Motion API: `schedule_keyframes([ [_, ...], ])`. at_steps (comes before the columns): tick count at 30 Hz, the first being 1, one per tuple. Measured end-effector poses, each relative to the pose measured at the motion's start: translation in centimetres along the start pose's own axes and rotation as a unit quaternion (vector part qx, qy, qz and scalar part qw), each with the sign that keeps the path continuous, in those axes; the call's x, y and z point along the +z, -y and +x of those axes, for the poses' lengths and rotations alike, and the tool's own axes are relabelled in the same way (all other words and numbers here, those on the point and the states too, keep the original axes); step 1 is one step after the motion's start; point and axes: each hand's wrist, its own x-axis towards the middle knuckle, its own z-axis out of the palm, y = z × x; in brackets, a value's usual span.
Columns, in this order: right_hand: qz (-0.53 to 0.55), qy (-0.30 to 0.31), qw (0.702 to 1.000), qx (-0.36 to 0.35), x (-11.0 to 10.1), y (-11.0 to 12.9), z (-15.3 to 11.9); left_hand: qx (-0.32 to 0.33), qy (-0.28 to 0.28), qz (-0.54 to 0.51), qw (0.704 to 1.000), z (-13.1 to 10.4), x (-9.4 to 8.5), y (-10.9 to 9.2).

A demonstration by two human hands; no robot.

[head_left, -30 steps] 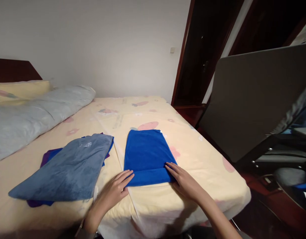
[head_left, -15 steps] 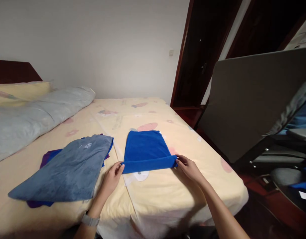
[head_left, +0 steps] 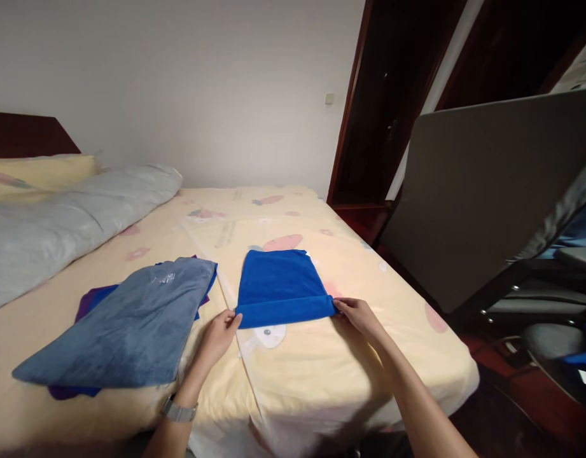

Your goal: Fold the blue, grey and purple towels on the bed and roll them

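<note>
Cloth of bright blue plush fabric [head_left: 280, 280] lies on the yellow patterned bedsheet [head_left: 417, 340]; our left hand [head_left: 217, 337] and right hand [head_left: 363, 317] pinch opposite ends of its near fold, running crosswise between them, the flat remainder beyond.

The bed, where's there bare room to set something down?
Bare sheet lies between the blue cloth and the wall, and right of that cloth, beyond the right hand. The left is crowded: the grey-blue cloth lies over other cloths, with only a narrow strip, by the left hand, parting it from the blue one.
</note>
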Motion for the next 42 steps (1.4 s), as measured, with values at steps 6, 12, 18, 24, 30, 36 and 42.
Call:
schedule_keyframes([
  [6, 0.065, 0.012, 0.998, 0.004, 0.5, 0.4, -0.2, 0.045, -0.053, -0.039, 0.997, 0.2, 0.0, -0.8],
  [12, 0.104, 0.002, 0.994, 0.018, 0.5, 1.0, -0.7, -0.057, 0.042, -0.180, 0.981, 0.4, 0.0, -1.2],
  [18, 0.108, -0.016, 0.994, 0.022, 0.4, 1.4, -1.0, -0.096, 0.072, -0.259, 0.958, 0.0, -0.5, -2.0],
  [24, 0.120, -0.015, 0.993, 0.010, 0.6, 1.5, -1.1, -0.100, 0.019, -0.316, 0.943, 0.3, 0.0, -1.6],
  [30, 0.104, -0.005, 0.995, -0.007, -0.5, 1.5, -1.8, -0.098, 0.012, -0.297, 0.950, -0.5, -1.1, -1.9],
  [36, 0.017, 0.051, 0.998, 0.012, -1.1, 0.3, -3.5, -0.078, 0.079, -0.179, 0.977, -2.5, -1.8, -1.3],
  [42, -0.036, 0.048, 0.998, -0.008, -1.4, 0.5, -4.7, -0.015, 0.077, -0.166, 0.983, -3.6, -3.0, -1.6],
])
